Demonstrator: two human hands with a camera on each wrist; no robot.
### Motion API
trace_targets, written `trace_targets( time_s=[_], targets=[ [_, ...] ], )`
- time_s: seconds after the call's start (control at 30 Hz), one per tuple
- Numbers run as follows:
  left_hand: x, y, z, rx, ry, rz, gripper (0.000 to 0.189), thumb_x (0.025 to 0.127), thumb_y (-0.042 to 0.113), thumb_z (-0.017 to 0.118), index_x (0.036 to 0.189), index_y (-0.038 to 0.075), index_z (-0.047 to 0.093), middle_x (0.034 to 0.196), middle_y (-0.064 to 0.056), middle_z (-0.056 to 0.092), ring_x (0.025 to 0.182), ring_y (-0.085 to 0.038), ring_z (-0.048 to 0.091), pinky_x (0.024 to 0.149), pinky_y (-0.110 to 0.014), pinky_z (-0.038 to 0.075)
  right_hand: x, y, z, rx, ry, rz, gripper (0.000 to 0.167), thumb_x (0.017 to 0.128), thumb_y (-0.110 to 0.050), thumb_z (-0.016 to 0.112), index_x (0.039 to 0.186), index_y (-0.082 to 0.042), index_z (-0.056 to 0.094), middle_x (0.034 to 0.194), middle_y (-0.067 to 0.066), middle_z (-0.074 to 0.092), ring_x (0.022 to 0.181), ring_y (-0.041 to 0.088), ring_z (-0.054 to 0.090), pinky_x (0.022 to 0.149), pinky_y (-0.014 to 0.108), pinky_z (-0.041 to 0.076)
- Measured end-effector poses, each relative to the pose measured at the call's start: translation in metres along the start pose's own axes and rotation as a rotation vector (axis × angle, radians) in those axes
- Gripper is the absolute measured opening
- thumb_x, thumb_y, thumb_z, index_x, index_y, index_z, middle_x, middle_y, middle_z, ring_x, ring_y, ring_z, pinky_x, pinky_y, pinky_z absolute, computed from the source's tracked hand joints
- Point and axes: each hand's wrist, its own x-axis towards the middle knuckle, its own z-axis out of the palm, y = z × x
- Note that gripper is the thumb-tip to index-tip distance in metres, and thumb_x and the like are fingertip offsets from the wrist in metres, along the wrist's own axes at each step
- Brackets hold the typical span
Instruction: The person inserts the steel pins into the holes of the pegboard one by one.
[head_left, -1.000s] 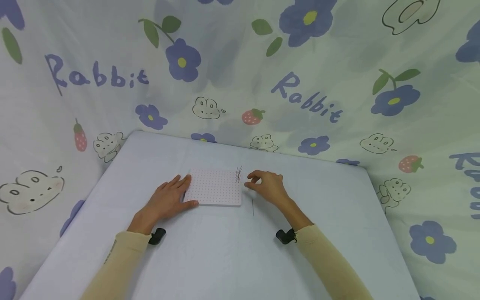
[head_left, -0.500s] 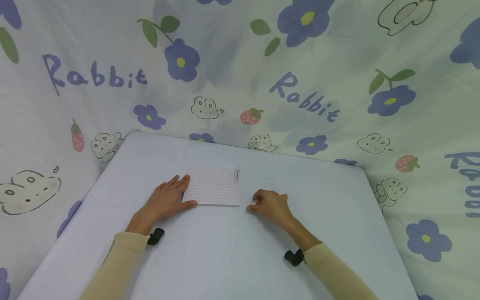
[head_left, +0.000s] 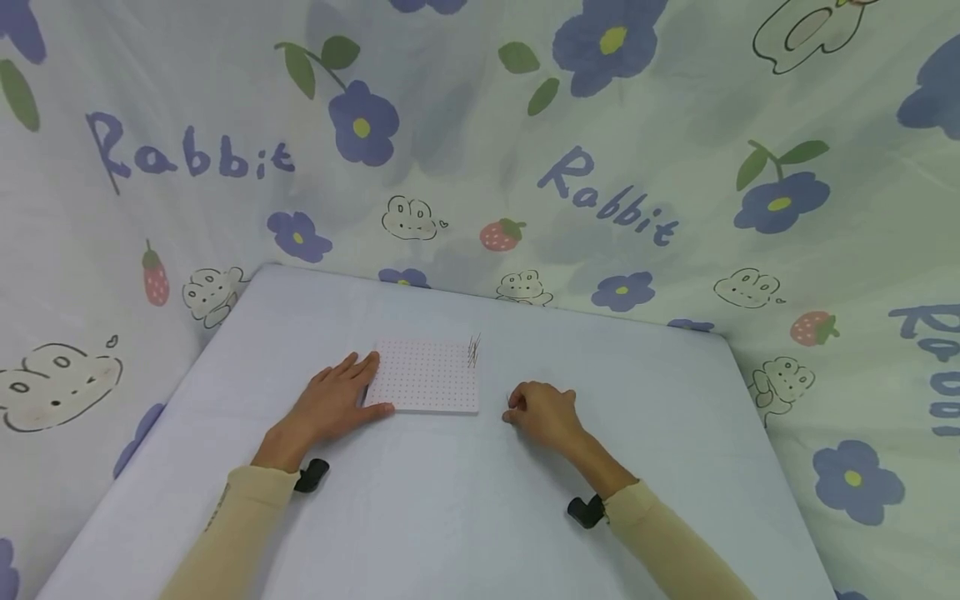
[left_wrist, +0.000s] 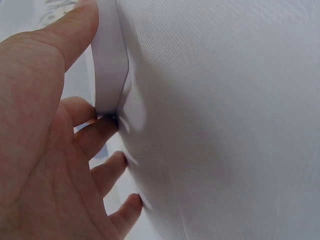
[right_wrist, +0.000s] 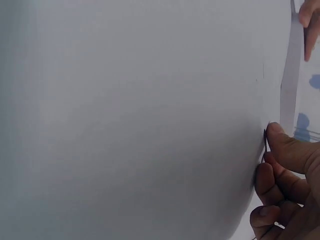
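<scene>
A white board (head_left: pixel 423 377) with a grid of small holes or dots lies on the white-covered table. Several thin dark sticks (head_left: pixel 473 351) stand or lie close together at its far right; I cannot tell which. My left hand (head_left: pixel 330 404) rests with fingers spread at the board's left side, its thumb (left_wrist: pixel 75 30) against the front edge. To the right of the board, just above the cloth, my right hand (head_left: pixel 546 414) pinches a thin dark stick (right_wrist: pixel 265 140) between thumb and fingertips. Most of that stick is hidden by the fingers in the head view.
The white cloth (head_left: pixel 435 500) covers the whole tabletop. Behind and beside it hangs a curtain (head_left: pixel 465 150) printed with flowers, rabbits and strawberries. A small black camera (head_left: pixel 311 475) sits at the left wrist, and another black camera (head_left: pixel 585 512) at the right.
My right hand has come from beside the board's right edge toward me, to the lone stick on the cloth, and now pinches it. The left hand and board have stayed put.
</scene>
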Motion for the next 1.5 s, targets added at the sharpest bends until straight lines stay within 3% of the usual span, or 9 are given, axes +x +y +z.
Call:
trace_targets(
  time_s=[0.43, 1.0, 1.3, 1.5],
  targets=[
    [0.001, 0.001, -0.001, -0.006, 0.003, 0.004, 0.095, 0.093, 0.060, 0.061, 0.158, 0.000, 0.026, 0.164, -0.017, 0.026, 0.151, -0.043, 0.020, 0.117, -0.067, 0.019, 0.008, -0.003, -0.010, -0.017, 0.012, 0.012, 0.012, 0.088, -0.027, 0.079, 0.084, -0.016, 0.076, 0.068, -0.012, 0.064, 0.068, 0.010, 0.054, 0.080, 0.049, 0.036],
    [0.002, -0.001, -0.002, -0.007, -0.004, -0.006, 0.096, 0.093, 0.059, 0.062, 0.158, 0.000, 0.025, 0.164, -0.018, 0.026, 0.151, -0.043, 0.020, 0.117, -0.067, 0.018, 0.011, -0.004, -0.009, -0.083, -0.009, -0.032, 0.009, 0.091, -0.024, 0.076, 0.084, -0.019, 0.078, 0.079, -0.010, 0.071, 0.073, 0.010, 0.056, 0.078, 0.048, 0.037],
    [0.000, 0.000, 0.001, -0.001, -0.005, -0.009, 0.095, 0.093, 0.059, 0.062, 0.158, 0.000, 0.025, 0.164, -0.018, 0.027, 0.151, -0.043, 0.020, 0.117, -0.067, 0.018, 0.012, -0.003, -0.015, -0.045, -0.024, -0.029, 0.010, 0.094, -0.023, 0.072, 0.086, -0.018, 0.076, 0.078, -0.009, 0.068, 0.073, 0.012, 0.055, 0.081, 0.050, 0.037],
    [0.000, -0.001, 0.002, 0.002, -0.001, -0.005, 0.096, 0.093, 0.060, 0.062, 0.158, 0.000, 0.026, 0.164, -0.018, 0.027, 0.151, -0.043, 0.020, 0.117, -0.067, 0.018, 0.020, -0.007, -0.032, 0.005, 0.032, -0.041, 0.011, 0.096, -0.023, 0.070, 0.086, -0.019, 0.072, 0.081, -0.009, 0.069, 0.073, 0.011, 0.057, 0.080, 0.047, 0.041]
  ],
)
